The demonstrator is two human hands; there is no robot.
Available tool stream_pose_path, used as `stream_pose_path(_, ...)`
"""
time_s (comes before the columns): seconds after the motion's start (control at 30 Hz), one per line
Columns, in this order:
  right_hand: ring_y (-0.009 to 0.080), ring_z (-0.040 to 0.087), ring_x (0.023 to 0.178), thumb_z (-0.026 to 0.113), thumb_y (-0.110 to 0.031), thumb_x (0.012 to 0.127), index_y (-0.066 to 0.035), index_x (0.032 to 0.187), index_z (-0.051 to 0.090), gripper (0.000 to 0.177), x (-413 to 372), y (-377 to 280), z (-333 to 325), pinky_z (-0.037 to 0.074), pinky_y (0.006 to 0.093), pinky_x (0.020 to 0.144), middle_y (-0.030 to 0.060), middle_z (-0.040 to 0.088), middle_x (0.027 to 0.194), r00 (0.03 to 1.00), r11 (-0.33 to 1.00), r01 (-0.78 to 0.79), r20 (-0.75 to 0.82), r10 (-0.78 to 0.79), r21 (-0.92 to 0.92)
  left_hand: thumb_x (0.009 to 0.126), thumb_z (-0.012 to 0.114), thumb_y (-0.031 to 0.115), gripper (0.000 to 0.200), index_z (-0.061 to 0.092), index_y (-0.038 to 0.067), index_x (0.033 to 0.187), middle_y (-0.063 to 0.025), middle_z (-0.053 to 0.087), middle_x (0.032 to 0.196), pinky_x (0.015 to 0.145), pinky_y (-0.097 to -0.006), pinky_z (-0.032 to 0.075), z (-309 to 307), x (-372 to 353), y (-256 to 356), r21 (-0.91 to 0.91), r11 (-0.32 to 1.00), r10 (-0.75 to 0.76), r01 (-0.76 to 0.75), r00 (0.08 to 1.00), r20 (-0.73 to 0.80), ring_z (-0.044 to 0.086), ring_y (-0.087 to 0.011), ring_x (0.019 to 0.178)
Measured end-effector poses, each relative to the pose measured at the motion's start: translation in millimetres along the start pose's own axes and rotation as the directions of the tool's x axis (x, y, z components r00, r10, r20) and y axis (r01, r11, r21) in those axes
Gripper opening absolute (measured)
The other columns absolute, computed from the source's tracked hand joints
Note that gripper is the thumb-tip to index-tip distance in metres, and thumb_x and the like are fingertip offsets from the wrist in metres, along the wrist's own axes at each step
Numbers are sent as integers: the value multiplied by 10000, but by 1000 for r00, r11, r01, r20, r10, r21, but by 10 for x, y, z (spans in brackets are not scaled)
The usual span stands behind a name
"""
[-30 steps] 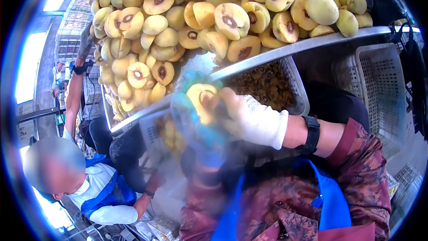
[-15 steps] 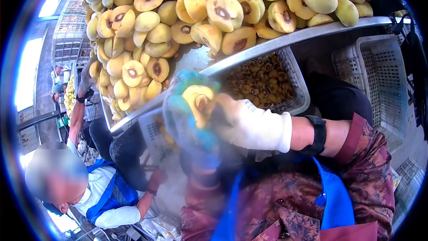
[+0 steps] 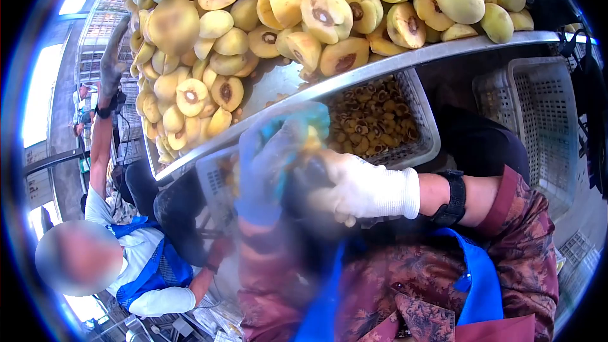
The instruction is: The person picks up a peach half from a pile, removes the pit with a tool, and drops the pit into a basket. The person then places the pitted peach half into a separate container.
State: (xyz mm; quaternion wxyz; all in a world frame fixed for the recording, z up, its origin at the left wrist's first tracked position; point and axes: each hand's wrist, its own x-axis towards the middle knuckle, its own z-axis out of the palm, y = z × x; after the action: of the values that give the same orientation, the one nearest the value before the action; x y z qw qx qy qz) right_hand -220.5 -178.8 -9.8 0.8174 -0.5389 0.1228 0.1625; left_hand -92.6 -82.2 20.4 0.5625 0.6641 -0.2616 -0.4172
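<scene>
My left hand [image 3: 278, 152], in a blue and teal glove, is smeared by motion just below the metal table edge. Its fingers are closed round a yellow peach half [image 3: 313, 139], mostly hidden, with only a small patch showing. My right hand [image 3: 361, 183], in a white knit glove, is beside it with the fingers curled shut. Whatever is in its grip is hidden and blurred. Above both hands, many halved yellow peaches [image 3: 326, 16] are heaped on the metal table [image 3: 278, 82], several with brown pits or hollows showing.
Under the table edge stands a crate [image 3: 425, 120] of brownish-yellow scraps [image 3: 370, 117]. Another pale crate [image 3: 212, 174] is left of my hands. Stacked grey crates [image 3: 544, 114] stand at right. A co-worker [image 3: 152, 259] sits at left, one arm stretched up beside the heap.
My left hand has turned and tilted toward the right, so the peach half shows much less. My right hand has shifted slightly downward. The co-worker's arm has moved up.
</scene>
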Motion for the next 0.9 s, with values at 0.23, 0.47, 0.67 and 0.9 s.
stream_pose_path(0.23, 91, 472, 472, 578, -109, 885, -53, 1073, 466, 226, -5, 70, -12, 423, 269, 439, -7, 492, 597, 983, 934, -93, 181, 31, 346, 918, 631, 181, 330, 620, -52, 1151, -128, 671, 1076, 810, -286, 534, -147, 24, -115, -93, 992, -72, 82, 992, 106, 656, -176, 892)
stream_pose_path(0.47, 79, 441, 462, 563, -92, 891, -80, 1148, 476, 272, 13, 34, 4, 383, 247, 418, -26, 460, 605, 996, 960, -58, 79, 37, 273, 916, 655, 195, 340, 621, -43, 1156, -130, 674, 1074, 732, -253, 543, -52, 31, -126, -102, 994, -47, 43, 998, -41, 663, -161, 878)
stream_pose_path(0.67, 67, 424, 464, 572, -96, 897, -79, 1098, 473, 225, 67, 99, 2, 370, 223, 414, -36, 450, 622, 994, 950, -6, 103, -28, 311, 910, 660, 184, 321, 627, -35, 1143, -113, 675, 1040, 711, -238, 528, -27, 45, -172, -149, 988, 31, -43, 996, -78, 645, -136, 830)
stream_pose_path(0.9, 68, 439, 487, 586, -95, 897, -86, 951, 480, 120, 64, 119, 36, 386, 223, 427, -23, 454, 630, 973, 838, -138, 232, 14, 527, 864, 691, 124, 319, 630, -36, 1133, -114, 677, 1062, 812, -281, 527, -209, 152, -110, -72, 986, -138, 152, 976, 171, 646, -151, 908)
